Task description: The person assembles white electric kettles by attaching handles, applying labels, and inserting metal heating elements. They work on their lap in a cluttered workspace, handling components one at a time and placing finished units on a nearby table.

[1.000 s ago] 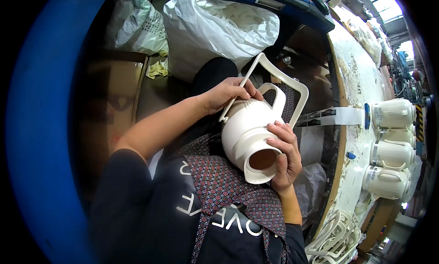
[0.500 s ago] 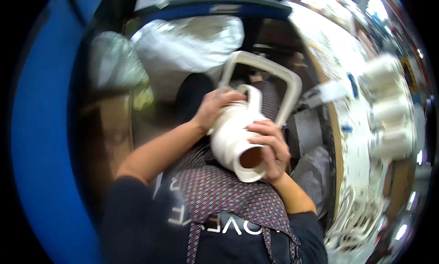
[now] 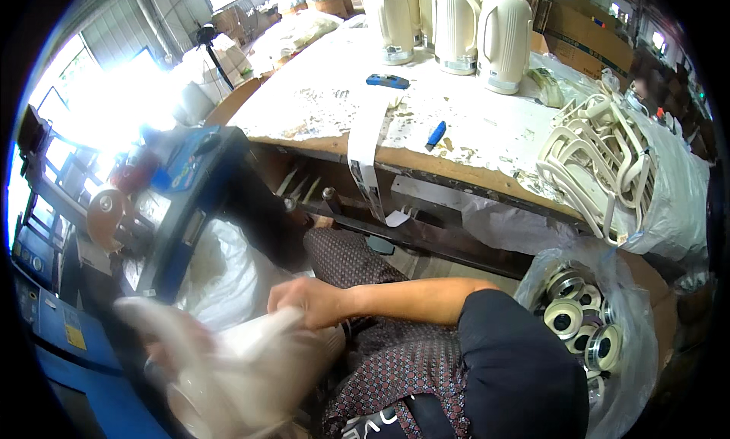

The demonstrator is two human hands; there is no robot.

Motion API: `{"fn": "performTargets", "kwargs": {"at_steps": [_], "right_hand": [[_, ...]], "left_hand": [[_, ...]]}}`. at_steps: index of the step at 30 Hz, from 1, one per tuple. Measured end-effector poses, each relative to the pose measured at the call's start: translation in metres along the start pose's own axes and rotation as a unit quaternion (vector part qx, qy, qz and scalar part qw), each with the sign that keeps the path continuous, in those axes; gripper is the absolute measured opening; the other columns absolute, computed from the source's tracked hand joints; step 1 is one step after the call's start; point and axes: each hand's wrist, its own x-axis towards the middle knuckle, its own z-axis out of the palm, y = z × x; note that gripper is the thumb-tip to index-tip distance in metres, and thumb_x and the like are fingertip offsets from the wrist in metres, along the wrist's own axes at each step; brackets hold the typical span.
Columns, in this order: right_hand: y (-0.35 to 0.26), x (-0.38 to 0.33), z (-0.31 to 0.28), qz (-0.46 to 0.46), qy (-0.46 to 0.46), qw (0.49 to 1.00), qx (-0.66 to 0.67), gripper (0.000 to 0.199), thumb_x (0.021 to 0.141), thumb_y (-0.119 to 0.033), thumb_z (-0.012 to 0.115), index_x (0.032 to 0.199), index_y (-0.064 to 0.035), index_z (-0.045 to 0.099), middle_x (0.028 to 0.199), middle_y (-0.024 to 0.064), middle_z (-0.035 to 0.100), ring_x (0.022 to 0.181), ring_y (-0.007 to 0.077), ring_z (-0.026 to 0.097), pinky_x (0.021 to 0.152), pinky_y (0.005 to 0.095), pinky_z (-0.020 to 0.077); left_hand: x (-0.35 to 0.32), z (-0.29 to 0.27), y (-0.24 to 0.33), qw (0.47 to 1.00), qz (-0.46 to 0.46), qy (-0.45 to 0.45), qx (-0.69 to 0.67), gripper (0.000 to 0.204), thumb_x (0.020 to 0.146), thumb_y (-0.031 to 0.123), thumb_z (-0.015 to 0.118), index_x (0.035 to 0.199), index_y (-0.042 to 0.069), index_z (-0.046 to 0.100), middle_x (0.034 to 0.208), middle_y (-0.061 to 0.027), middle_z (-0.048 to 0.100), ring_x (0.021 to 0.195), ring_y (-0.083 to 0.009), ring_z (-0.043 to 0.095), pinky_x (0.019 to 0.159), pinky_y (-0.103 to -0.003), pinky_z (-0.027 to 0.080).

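Observation:
A white plastic jug (image 3: 251,378) sits low in front of my lap, smeared by motion blur, with its handle frame pointing up and left. My right hand (image 3: 312,302) reaches across my patterned apron and grips the jug's upper part. My left hand (image 3: 173,354) is a blurred shape behind the left side of the jug, and its grip is unreadable.
A paint-crusted workbench (image 3: 487,146) carries three white jugs (image 3: 456,20), a blue tool (image 3: 435,135) and a hanging white strip (image 3: 363,157). At the right lie a pile of white handles (image 3: 601,165) and a bag of round ringed parts (image 3: 578,317). A blue machine (image 3: 182,180) and a white sack (image 3: 228,271) stand at the left.
My view has swung from my lap up to the workbench. The jug has dropped low and to the left, moving fast with both hands.

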Motion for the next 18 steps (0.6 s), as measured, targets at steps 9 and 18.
{"fn": "performTargets", "kwargs": {"at_steps": [9,18], "right_hand": [[-0.054,-0.024,-0.204,0.106,0.582,0.751,0.295,0.021,0.097,-0.03,0.059,0.091,-0.0105,0.063,0.074,-0.0002,0.062,0.061,0.0085,0.056,0.056,0.0244,0.0469],[0.023,-0.009,-0.464,0.026,0.711,0.675,-0.195,0.021,0.079,-0.019,0.081,0.08,-0.0042,0.065,0.074,0.0037,0.067,0.061,0.0102,0.058,0.062,0.0243,0.0485]], "left_hand": [[0.055,-0.048,-0.18,0.875,-0.075,-0.332,0.346,0.022,0.087,-0.002,0.062,0.108,-0.003,0.065,0.106,-0.0094,0.068,0.101,-0.0187,0.062,0.091,-0.032,0.048],[0.098,-0.043,-0.283,0.926,-0.124,-0.182,0.307,0.016,0.093,0.001,0.059,0.107,-0.002,0.066,0.101,-0.0082,0.068,0.096,-0.0154,0.062,0.088,-0.028,0.048]]}}
